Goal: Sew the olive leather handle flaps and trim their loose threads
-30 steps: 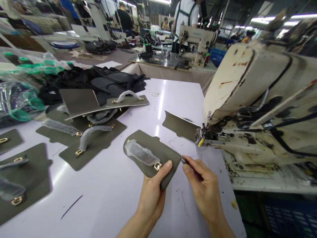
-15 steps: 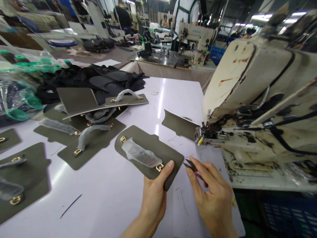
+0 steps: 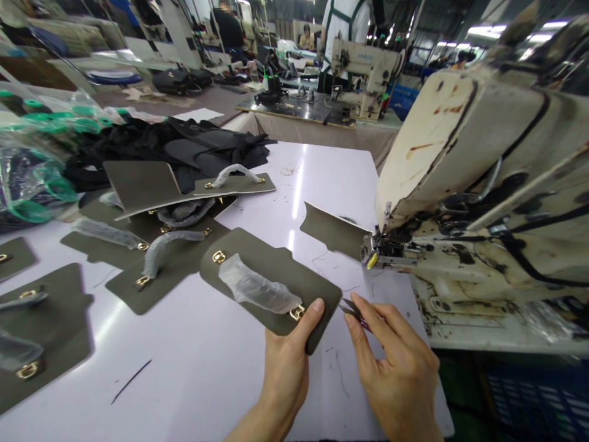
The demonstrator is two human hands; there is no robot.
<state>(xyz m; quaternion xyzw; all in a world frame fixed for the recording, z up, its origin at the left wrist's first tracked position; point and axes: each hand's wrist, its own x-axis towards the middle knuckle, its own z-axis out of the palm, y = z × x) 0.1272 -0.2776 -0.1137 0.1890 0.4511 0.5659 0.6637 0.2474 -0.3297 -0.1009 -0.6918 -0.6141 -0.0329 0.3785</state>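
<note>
My left hand [image 3: 289, 356] grips the near right corner of an olive-grey bag flap [image 3: 257, 248], thumb on top. The flap is tilted above the white table. Across it runs a handle wrapped in whitish film [image 3: 257, 288], fixed by a gold ring fitting at each end. Pinched between the thumb and fingers of my right hand [image 3: 396, 368] is a pair of thread snips [image 3: 356, 314]. Their dark tips are at the flap's right edge; whether they touch it I cannot tell. My fingers hide most of the snips' body.
More flaps with wrapped handles [image 3: 156, 264] lie on the white table [image 3: 184, 368] at left, before a heap of black pieces [image 3: 197, 147]. A sewing machine [image 3: 432, 159] stands close at right, another flap [image 3: 338, 230] by its foot. Thread cones [image 3: 41, 184] are far left. People work behind.
The flap in my left hand has turned slightly and its far end is nearer the camera. The snips' blades have come closer together at the flap's edge.
</note>
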